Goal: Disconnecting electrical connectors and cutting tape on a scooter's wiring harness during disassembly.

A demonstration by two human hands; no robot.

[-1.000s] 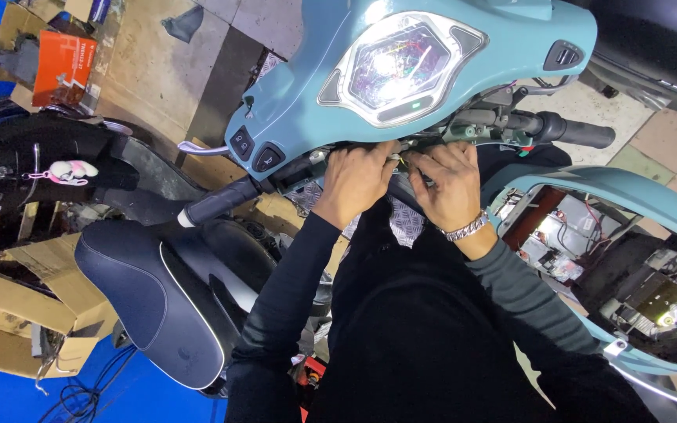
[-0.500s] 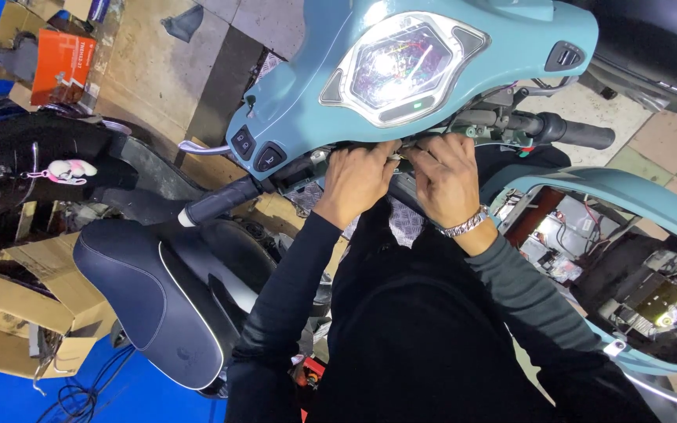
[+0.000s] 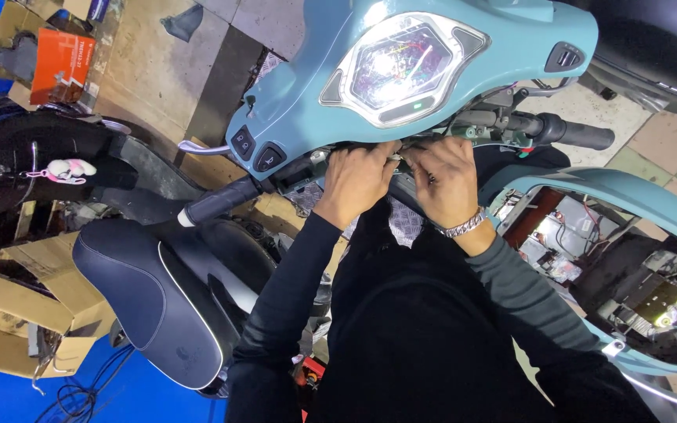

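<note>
Both hands are up under the back edge of the scooter's handlebar cover [image 3: 425, 70], the pale blue shell that carries the lit display [image 3: 401, 66]. The left hand [image 3: 356, 182] and right hand [image 3: 447, 178] sit side by side, fingers curled in at the gap where the cover meets the bar. They seem to pinch something small there, a connector or wire perhaps, but the knuckles hide it and I cannot tell what, or how firmly. A metal bracelet [image 3: 464, 227] rings the right wrist.

That cover looks like thin moulded plastic: light, stiff, with some give at the edges, and likely to crack or scratch if forced. I'd judge the lower rim, near the middle, the safest place to take hold, well away from the display lens and the switch block [image 3: 256, 150].

On either side the black grips stick out, left [image 3: 217, 204] and right [image 3: 577, 133]. Below left is the dark seat [image 3: 146, 301]. To the right stands a second blue body panel [image 3: 613, 196], opened up, with wiring and boxes showing inside. Cardboard boxes [image 3: 9, 313] lie on the floor at far left.
</note>
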